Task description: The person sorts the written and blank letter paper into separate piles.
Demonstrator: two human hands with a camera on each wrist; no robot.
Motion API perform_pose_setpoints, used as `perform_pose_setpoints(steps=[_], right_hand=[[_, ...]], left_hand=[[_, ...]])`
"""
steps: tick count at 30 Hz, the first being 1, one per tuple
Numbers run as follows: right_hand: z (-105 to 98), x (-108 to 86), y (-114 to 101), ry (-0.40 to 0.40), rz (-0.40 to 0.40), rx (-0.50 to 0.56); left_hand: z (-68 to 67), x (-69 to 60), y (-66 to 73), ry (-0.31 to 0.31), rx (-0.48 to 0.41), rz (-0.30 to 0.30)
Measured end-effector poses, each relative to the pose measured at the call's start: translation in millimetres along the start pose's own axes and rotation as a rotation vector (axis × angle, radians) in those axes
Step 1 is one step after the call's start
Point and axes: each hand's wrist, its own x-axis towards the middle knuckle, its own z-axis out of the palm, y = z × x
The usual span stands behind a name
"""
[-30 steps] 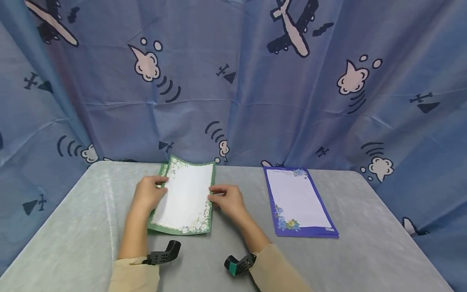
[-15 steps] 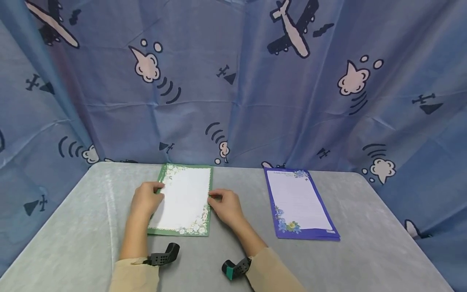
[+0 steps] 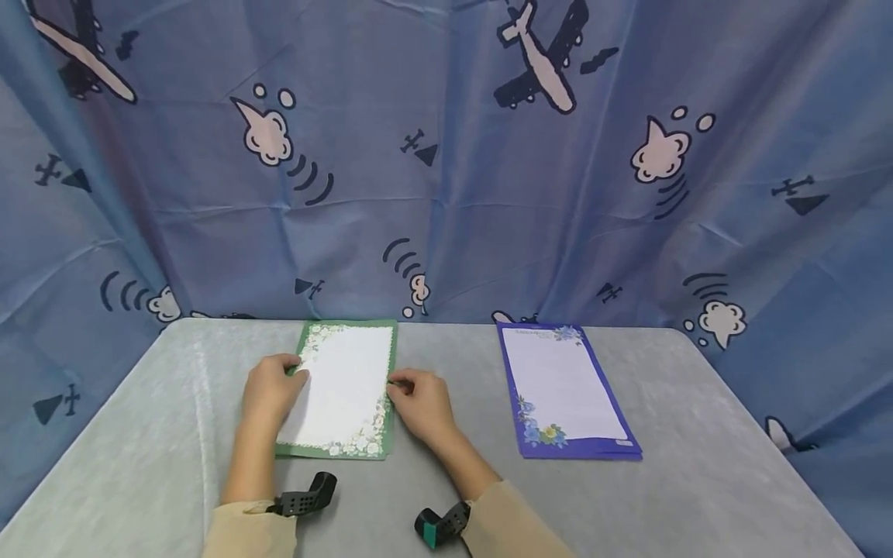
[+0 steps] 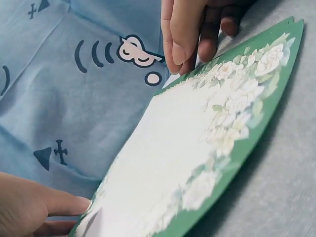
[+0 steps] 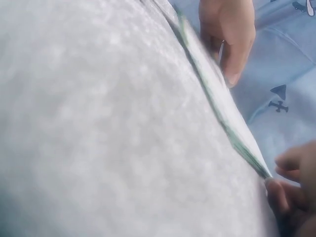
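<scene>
A small stack of green-bordered paper with white flowers printed in its corners lies on the table, left of centre. In the head view, my left hand pinches its left edge, the thumb on top of the sheet. My right hand pinches the right edge between thumb and fingers. From the left wrist, the green-bordered paper shows a second sheet's corner slightly offset under the top one. In the right wrist view the right hand grips the near edge, where the layers look thin and blurred.
Purple-bordered paper with blue flowers, several sheets thick, lies to the right on the grey table. A blue curtain printed with planes hangs behind the table's far edge. A black wrist camera sits on each wrist.
The top green-bordered sheet was raised, bowed and turned off the one below. It has come down flat, nearly lined up with the rest. Both hands moved slightly with it; the head view shifted a little.
</scene>
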Motion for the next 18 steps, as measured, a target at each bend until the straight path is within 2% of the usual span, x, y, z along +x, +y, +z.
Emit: perform_pose_setpoints(steps=[4,9,15,18], right_hand=[[3.9,2.0,0.4,0.050,0.002,0.019],[8.6,-1.6,3.4,0.107,0.002,0.035],[7.7,-5.0,4.9,0.101,-0.012,0.012],[3.3,-5.4,4.1,0.060,-0.035,-0.007]], left_hand=[[-2.4,2.0,0.7,0.016,0.041,0.026],[-2.0,0.9,-3.6,0.009,0.045,0.052],[2.0,-4.3,-3.4,-0.041,0.039,0.021],[4.0,-7.1,0.7,-0.029,0.052,0.028]])
